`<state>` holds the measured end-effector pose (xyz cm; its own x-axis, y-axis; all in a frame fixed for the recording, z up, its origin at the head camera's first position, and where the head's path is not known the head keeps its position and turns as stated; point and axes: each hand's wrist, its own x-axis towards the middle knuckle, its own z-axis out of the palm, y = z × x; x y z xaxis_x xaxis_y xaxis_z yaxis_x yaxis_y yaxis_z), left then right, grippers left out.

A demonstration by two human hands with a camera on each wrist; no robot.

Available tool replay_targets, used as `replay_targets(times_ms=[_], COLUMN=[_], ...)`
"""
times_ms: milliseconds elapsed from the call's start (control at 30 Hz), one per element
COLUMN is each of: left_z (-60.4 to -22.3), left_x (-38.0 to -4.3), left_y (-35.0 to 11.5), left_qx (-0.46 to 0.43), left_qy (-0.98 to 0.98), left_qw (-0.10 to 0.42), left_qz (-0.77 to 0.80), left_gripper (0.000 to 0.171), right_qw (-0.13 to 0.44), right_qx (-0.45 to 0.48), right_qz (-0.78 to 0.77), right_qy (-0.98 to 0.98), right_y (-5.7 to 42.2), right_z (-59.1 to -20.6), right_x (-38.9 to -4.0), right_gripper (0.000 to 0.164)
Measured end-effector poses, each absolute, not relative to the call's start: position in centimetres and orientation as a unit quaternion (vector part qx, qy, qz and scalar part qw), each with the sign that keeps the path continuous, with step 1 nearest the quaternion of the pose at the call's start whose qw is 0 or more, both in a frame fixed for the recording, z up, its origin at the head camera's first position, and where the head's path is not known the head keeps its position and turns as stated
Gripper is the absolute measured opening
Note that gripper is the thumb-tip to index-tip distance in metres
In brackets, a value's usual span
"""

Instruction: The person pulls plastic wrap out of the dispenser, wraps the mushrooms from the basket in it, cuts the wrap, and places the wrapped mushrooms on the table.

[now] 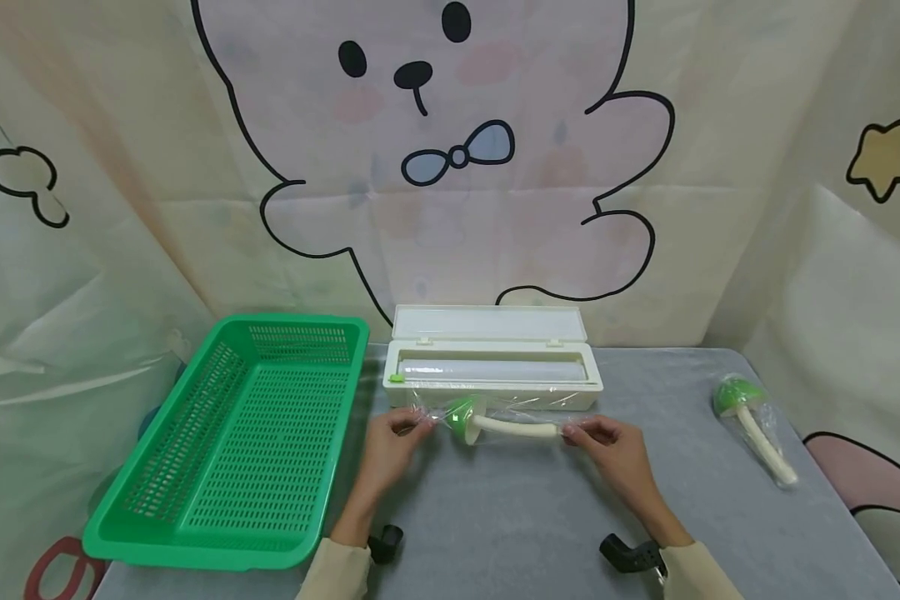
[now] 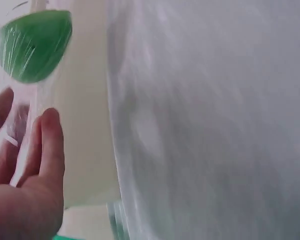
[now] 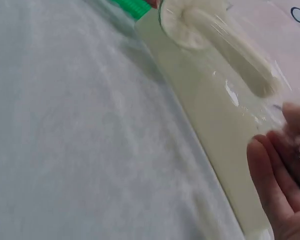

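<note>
A toy mushroom (image 1: 516,427) with a green cap and a long pale stem is wrapped in clear cling film (image 2: 12,65). My left hand (image 1: 390,446) pinches the film beyond the cap, and my right hand (image 1: 617,458) pinches it past the stem's end. Between the two hands the mushroom lies sideways, just in front of the white cling film dispenser (image 1: 495,397). That dispenser's lid (image 1: 487,323) is raised, and a film roll shows inside. In the right wrist view the pale stem (image 3: 235,52) shows through the shiny film.
A green perforated basket (image 1: 330,467) stands on the grey-covered table (image 1: 510,533) at the left. Another green-capped mushroom (image 1: 757,429), wrapped in film, lies near the right edge. Red scissor-like handles (image 1: 63,567) show at the lower left. A printed cloth (image 1: 450,225) hangs behind.
</note>
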<state>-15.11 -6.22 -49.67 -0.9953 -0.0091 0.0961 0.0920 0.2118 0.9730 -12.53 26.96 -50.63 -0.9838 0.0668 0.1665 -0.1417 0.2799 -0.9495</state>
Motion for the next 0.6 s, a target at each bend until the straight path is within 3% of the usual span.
replay_targets(times_ms=[167, 300, 467, 600], left_z=[-49.2, -49.1, -48.6, -47.6], left_x=[-15.6, -16.0, -16.4, -17.1], left_y=[-5.4, -5.2, -5.1, -5.0], left_qx=[0.091, 0.119, 0.120, 0.112], left_qy=[-0.688, -0.612, -0.599, -0.607], left_qw=[0.015, -0.026, -0.040, -0.021], left_qz=[-0.720, -0.781, -0.791, -0.787], left_gripper=[0.036, 0.047, 0.029, 0.023], right_qw=[0.051, 0.007, -0.017, 0.032], right_qx=[-0.041, -0.090, -0.080, -0.050], right_qz=[0.669, 0.701, 0.696, 0.663], right_qy=[-0.740, -0.708, -0.714, -0.746], right_y=[26.4, 26.2, 26.3, 26.5], right_z=[-49.9, -49.4, -48.7, -47.7], right_x=[-13.3, -13.6, -14.0, -14.8], right_gripper=[0.042, 0.051, 0.044, 0.039])
